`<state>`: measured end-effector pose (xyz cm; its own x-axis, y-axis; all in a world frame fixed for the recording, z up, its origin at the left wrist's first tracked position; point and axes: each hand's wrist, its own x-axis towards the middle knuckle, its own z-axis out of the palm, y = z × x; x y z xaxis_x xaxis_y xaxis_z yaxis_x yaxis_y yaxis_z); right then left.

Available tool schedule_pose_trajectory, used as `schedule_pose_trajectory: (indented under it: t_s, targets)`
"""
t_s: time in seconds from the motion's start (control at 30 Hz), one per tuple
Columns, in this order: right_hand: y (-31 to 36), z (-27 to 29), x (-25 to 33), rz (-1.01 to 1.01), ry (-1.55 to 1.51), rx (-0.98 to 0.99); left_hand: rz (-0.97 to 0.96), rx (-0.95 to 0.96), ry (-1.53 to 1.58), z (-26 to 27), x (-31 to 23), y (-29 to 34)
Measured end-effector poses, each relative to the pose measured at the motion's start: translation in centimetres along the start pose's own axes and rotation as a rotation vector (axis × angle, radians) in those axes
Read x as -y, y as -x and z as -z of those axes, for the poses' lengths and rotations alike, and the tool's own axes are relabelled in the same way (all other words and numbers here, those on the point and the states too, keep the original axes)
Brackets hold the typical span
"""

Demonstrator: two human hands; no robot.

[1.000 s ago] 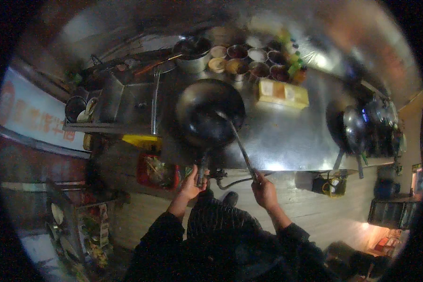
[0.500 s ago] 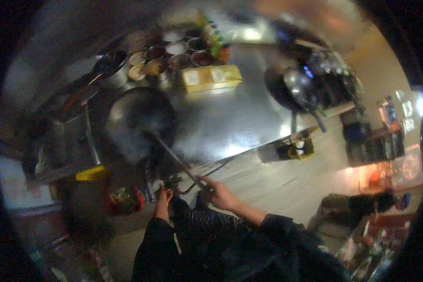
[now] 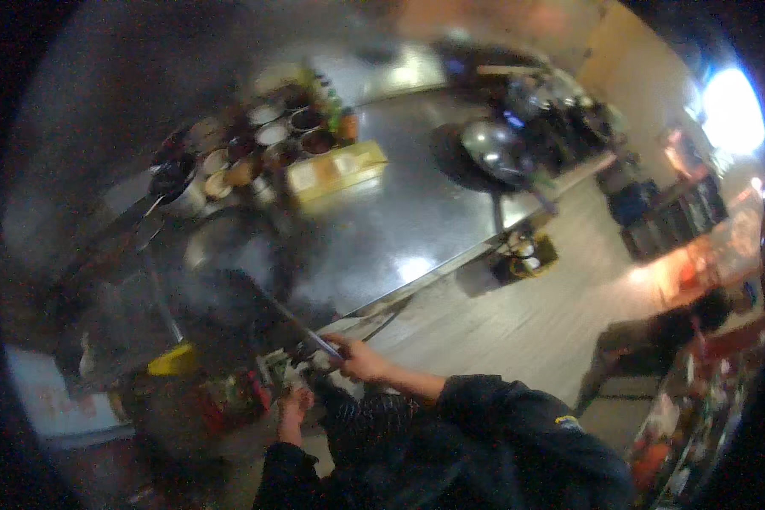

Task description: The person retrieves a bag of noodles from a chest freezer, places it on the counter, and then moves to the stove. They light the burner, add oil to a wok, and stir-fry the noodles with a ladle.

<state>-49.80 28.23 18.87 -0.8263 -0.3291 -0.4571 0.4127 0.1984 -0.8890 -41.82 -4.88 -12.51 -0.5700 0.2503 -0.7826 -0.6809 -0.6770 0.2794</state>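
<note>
A dark wok (image 3: 208, 246), blurred by steam, sits on the stove at the left. My right hand (image 3: 361, 359) is wrapped round the long metal handle of a cooking utensil (image 3: 287, 314). The handle slants up and left into the wok; its head is lost in steam, so whether it is a ladle or a spatula does not show. Lower and to the left, my left hand (image 3: 293, 408) is closed by the front edge of the stove, close below the wok. Its fingertips meet a pale, blurred patch, and what they grip cannot be made out.
Behind the wok stand several seasoning pots (image 3: 272, 134) and a yellow box (image 3: 336, 174) on the steel counter (image 3: 382, 229). Another wok (image 3: 489, 153) rests at the right. A yellow-rimmed bin (image 3: 527, 259) stands on the floor below. A yellow object (image 3: 174, 360) lies at the left.
The view has turned, so the counter tilts more and its things sit further left. Steam now veils more of the wok. The right hand still holds the utensil's handle.
</note>
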Motion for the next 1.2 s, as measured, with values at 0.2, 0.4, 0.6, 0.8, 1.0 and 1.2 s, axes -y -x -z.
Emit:
schedule_pose_trajectory:
  t_s: [0.2, 0.4, 0.6, 0.8, 1.0, 1.2]
  targets:
    - [-0.1, -0.9, -0.1, -0.044, -0.099, 0.01, -0.058, 0.301, -0.001, 9.9, 4.0, 10.6]
    - [-0.1, -1.1, -0.2, -0.057, -0.273, 0.074, -0.257, -0.337, -1.652, 14.6, 6.0, 19.4]
    - [0.1, -1.8, -0.6, -0.036, -0.043, 0.028, -0.195, -0.401, -1.069, 10.8, 5.2, 19.7]
    - [0.0, -2.6, -1.5, 0.114, -0.135, -0.023, -0.177, -0.321, -0.839, 5.0, 2.3, 15.7]
    - [-0.6, -3.2, -2.7, 0.076, -0.241, 0.013, -0.145, -0.328, -0.878, 1.0, 0.4, 15.6]
    - [-1.2, -3.7, -3.6, 0.282, 0.071, -0.144, -0.129, -0.316, -0.939, -2.5, -2.5, 14.7]
